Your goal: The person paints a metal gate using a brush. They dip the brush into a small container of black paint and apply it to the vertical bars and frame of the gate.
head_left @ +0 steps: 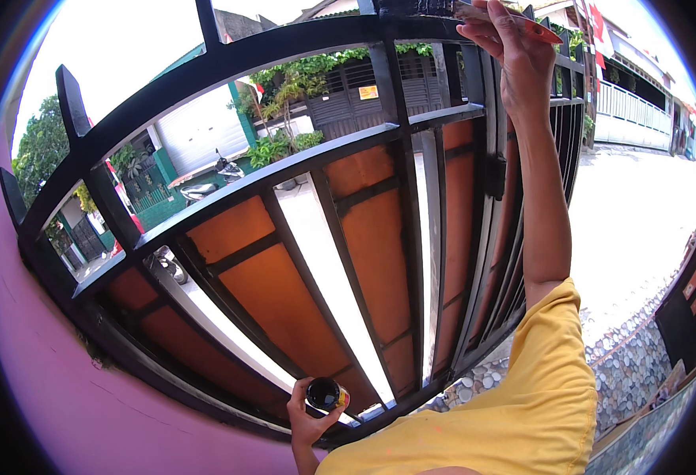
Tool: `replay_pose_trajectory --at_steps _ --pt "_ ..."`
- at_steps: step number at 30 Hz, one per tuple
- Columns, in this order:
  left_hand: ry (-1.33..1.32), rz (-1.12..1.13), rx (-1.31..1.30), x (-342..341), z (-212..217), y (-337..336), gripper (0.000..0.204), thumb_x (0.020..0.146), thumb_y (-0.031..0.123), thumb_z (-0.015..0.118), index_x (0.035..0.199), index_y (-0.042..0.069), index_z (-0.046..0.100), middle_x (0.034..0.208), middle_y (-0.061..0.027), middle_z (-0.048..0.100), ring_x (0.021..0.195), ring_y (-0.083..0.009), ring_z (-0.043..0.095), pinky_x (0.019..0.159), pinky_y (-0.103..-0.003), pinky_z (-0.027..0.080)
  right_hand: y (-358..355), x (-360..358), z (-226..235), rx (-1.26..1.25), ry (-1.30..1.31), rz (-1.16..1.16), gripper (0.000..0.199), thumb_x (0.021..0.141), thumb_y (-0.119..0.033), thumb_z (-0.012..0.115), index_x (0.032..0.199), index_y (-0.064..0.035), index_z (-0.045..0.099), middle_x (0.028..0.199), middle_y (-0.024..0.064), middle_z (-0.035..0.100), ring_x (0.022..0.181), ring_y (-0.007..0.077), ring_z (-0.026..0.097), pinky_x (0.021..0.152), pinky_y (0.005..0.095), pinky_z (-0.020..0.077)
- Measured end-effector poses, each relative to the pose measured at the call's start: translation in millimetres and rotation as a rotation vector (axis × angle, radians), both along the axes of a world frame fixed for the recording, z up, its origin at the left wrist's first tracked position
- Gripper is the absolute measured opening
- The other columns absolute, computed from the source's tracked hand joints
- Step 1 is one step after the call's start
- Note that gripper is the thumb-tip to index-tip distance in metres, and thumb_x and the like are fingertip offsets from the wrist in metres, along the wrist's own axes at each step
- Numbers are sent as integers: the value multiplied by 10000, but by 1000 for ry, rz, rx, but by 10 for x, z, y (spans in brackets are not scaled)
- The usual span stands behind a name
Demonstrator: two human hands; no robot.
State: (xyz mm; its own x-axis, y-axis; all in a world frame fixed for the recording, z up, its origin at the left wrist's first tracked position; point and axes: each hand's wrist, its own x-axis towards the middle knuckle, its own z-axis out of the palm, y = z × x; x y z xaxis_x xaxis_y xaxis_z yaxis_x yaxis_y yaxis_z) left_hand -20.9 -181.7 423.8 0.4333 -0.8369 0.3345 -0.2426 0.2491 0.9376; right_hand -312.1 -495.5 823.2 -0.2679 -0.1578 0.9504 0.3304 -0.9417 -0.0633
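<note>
My right hand (515, 49), raised at the upper right, is closed round a paintbrush (541, 32) with a reddish handle. The dark bristles lie against or just in front of the top rail of a black metal gate (292, 41); whether they touch it I cannot tell. Low in the view, my left hand (308, 426) grips a small open can (326, 393) with dark, glossy paint inside. Orange-brown panels (276, 293) fill parts of the gate between its black bars, and bright gaps show between them.
A pink wall (71, 348) borders the gate at left. Past the bars are a parked motorbike (199, 191), green plants (284, 146) and a white shutter (201, 131). A sunlit road (625, 214) runs off to the right, beside a pebbled surface (629, 372).
</note>
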Motion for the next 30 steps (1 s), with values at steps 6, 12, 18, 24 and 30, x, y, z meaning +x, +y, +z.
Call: replay_pose_trajectory --at_steps 6,12,18,24,30 --pt "-15 32 -5 27 0 51 654 590 101 899 1142 21 557 1006 -81 667 979 -169 653 914 -323 510 -229 -165 -76 -59 -180 -556 198 935 -160 676 919 19 759 829 93 756 694 133 731 637 208 546" --pt "3 17 -14 5 90 49 666 588 80 904 1147 22 548 1008 -80 667 959 -162 660 882 -309 526 1 64 -65 -44 -57 -180 134 949 -79 650 993 40 693 933 118 723 756 159 710 709 267 595" --pt "-29 24 -24 13 69 45 648 603 71 898 1146 22 547 1004 -84 674 949 -163 665 876 -310 532 -266 -274 -138 62 -39 -758 203 952 -107 659 1071 51 702 972 109 747 761 155 730 705 245 577" --pt "-38 23 -22 38 99 58 648 597 75 898 1141 23 550 1003 -87 677 954 -162 665 885 -311 529 40 147 -169 -311 -56 -805 86 876 -85 724 925 -15 734 854 52 740 665 103 677 623 236 525" --pt "17 2 -24 73 19 33 643 594 90 898 1134 27 555 1003 -78 677 960 -163 662 885 -312 522 200 251 -204 -42 13 95 251 965 -165 644 1083 53 683 1021 162 718 820 200 725 793 349 633"
